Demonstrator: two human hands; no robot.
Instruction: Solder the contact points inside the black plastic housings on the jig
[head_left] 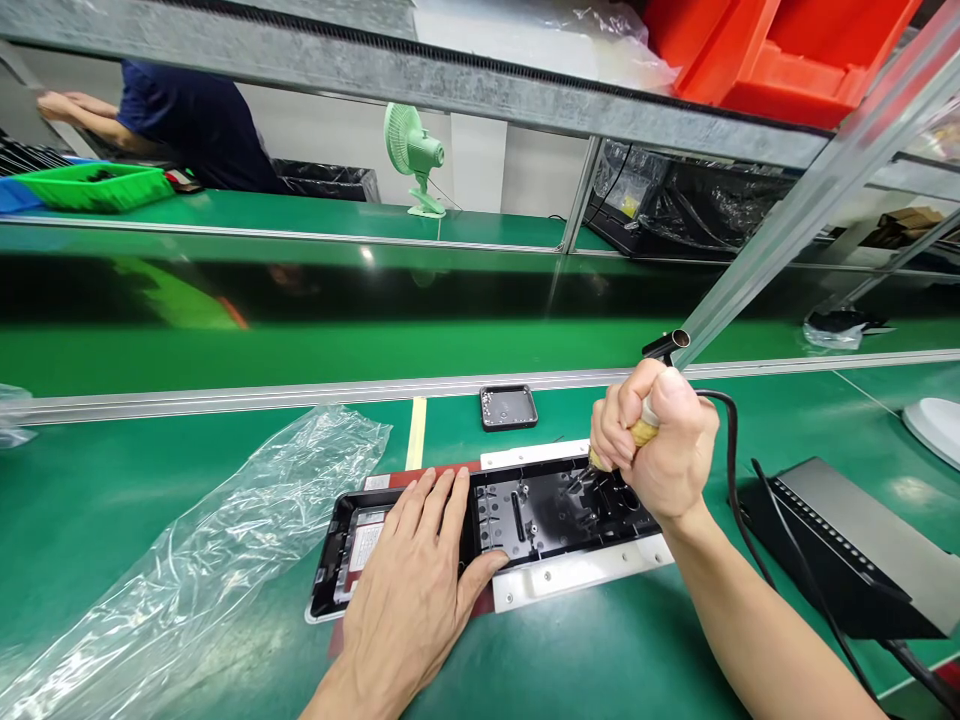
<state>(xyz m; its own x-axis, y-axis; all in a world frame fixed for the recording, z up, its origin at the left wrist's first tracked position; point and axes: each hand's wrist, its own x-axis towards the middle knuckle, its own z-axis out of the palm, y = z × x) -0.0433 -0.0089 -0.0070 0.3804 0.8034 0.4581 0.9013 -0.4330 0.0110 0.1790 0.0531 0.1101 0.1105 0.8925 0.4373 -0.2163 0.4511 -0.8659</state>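
Housing (553, 522), black, long, shallow, open-topped

Our single head-worn view, looking forward and down from our side of the counter (600, 650), close over our left hand (409, 575) and right hand (664, 440), wide-angled, running on beneath the shelf (450, 77) to the fan (412, 145) farther off
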